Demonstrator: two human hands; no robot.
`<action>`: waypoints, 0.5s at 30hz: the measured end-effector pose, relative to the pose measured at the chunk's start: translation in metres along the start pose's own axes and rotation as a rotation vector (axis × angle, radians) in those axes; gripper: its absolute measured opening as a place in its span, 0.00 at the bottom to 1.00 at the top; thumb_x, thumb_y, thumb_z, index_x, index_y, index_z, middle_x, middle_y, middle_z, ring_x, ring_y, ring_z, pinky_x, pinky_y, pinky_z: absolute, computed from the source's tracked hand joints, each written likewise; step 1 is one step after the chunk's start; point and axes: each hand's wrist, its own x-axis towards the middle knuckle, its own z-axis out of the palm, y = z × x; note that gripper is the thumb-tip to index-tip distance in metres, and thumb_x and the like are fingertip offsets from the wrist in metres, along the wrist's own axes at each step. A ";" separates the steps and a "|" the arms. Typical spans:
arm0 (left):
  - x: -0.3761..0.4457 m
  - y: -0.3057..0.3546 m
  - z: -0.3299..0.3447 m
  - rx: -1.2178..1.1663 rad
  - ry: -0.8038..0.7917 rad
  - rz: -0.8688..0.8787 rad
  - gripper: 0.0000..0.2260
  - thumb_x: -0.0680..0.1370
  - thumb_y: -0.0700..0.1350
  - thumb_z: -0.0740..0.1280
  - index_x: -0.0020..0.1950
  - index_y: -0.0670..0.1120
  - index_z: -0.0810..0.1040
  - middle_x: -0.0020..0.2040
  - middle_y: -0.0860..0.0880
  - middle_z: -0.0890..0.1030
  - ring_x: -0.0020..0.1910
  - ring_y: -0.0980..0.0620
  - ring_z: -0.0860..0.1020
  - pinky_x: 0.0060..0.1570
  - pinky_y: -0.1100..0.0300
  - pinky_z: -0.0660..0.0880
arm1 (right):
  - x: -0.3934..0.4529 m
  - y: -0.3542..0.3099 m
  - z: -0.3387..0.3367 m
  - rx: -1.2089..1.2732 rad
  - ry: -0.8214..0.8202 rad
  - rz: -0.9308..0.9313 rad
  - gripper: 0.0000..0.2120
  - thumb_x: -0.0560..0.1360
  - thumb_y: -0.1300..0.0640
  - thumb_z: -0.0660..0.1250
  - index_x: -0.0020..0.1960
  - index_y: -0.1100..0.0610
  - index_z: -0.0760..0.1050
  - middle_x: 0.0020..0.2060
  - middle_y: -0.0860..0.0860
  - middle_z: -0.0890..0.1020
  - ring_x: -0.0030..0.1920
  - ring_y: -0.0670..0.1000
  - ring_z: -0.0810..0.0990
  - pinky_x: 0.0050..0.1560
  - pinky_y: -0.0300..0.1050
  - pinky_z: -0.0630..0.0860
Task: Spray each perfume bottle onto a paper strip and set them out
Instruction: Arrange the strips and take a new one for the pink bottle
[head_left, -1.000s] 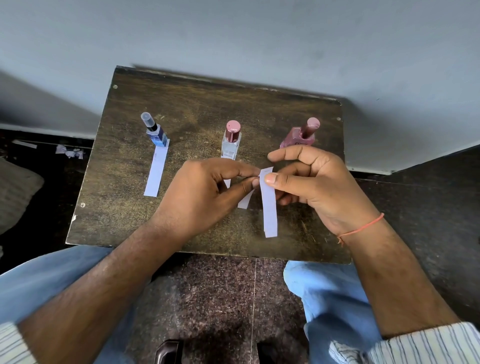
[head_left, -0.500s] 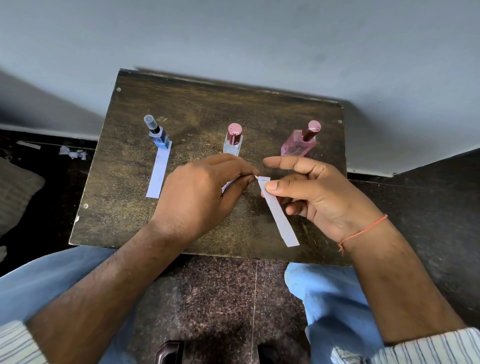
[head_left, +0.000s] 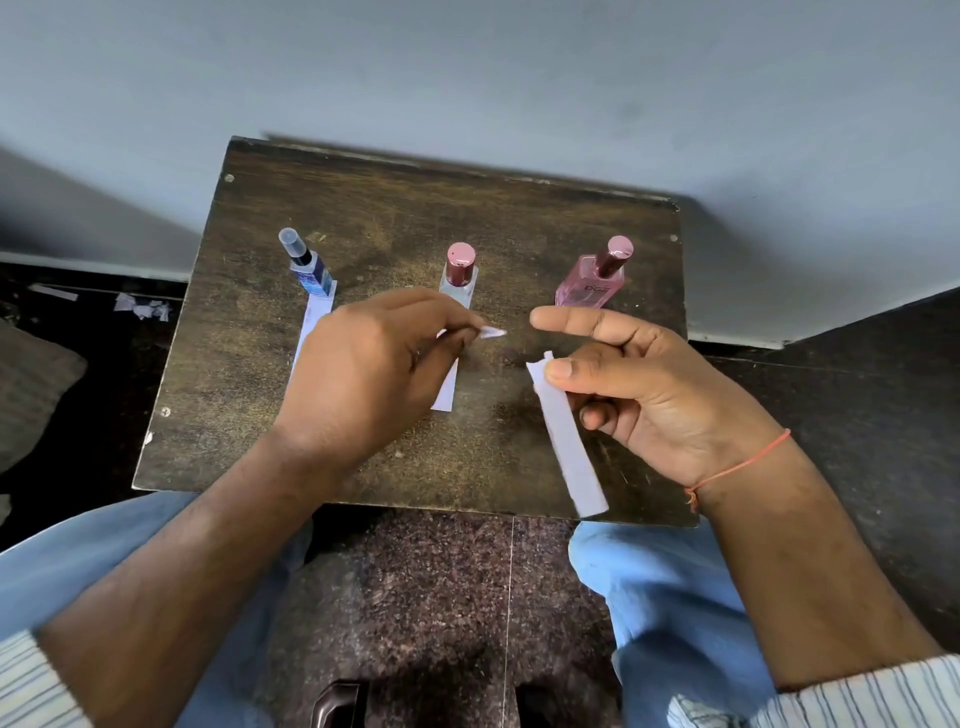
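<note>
A person sits at a low wooden bench (head_left: 519, 457), knees in pale blue trousers nearest. The right hand (head_left: 654, 395) pinches the top of a long paper strip (head_left: 569, 441) between thumb and curled fingers, forefinger straight; the strip hangs down toward the near edge. The left hand (head_left: 374, 374) pinches a small torn scrap (head_left: 492, 332). A second ago both hands met on one strip; now they are apart. Farther back stand three bottles: blue bottle (head_left: 311, 270), clear bottle (head_left: 459, 275) and pink bottle (head_left: 592, 283), the first two with strips lying before them.
</note>
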 end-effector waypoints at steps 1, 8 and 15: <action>0.001 -0.001 0.000 -0.023 0.005 -0.033 0.03 0.82 0.44 0.77 0.54 0.50 0.90 0.50 0.57 0.89 0.32 0.68 0.76 0.36 0.75 0.70 | -0.002 -0.001 -0.002 -0.014 0.005 -0.011 0.21 0.66 0.64 0.83 0.56 0.49 0.91 0.31 0.47 0.83 0.33 0.44 0.84 0.30 0.35 0.75; 0.001 0.006 0.015 -0.366 -0.083 -0.266 0.04 0.81 0.53 0.78 0.49 0.63 0.87 0.32 0.72 0.81 0.22 0.58 0.65 0.25 0.71 0.61 | -0.011 -0.004 -0.018 -0.177 0.077 -0.031 0.19 0.61 0.53 0.83 0.51 0.51 0.91 0.37 0.52 0.89 0.34 0.48 0.87 0.30 0.36 0.77; 0.006 0.008 0.023 -0.518 -0.105 -0.381 0.03 0.80 0.48 0.79 0.49 0.56 0.91 0.38 0.65 0.88 0.27 0.70 0.77 0.30 0.76 0.69 | -0.016 -0.001 -0.034 -0.270 0.139 -0.038 0.18 0.62 0.52 0.83 0.51 0.53 0.91 0.42 0.57 0.91 0.36 0.49 0.88 0.31 0.37 0.79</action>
